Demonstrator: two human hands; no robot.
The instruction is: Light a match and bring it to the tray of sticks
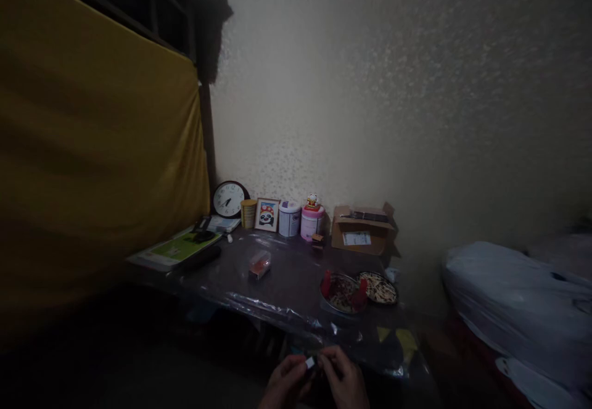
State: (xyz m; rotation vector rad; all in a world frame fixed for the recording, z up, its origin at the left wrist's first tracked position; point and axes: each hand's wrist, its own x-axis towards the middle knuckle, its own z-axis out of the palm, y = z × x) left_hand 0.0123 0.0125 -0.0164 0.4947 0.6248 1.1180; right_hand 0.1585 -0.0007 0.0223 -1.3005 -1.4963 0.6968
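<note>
At the bottom of the head view, below the table's front edge, my left hand [285,379] and my right hand [343,377] come close together. Pinched in my left fingers is a small object with a white face and a dark end [310,363]; its kind is too dim and small to make out. My right thumb and fingertips close at its dark end, and what they grip there is hidden. Beyond my hands on the table [287,292] sit a bowl [342,303] with red pieces in it and a plate of pale strips [380,289].
A small clear-topped box [259,264] lies mid-table. Along the wall stand a clock [229,199], a yellow cup [248,214], a framed panda picture [267,214], a white tub [289,219], a pink tub [312,224] and an open cardboard box [358,236]. A yellow curtain [102,125] hangs left.
</note>
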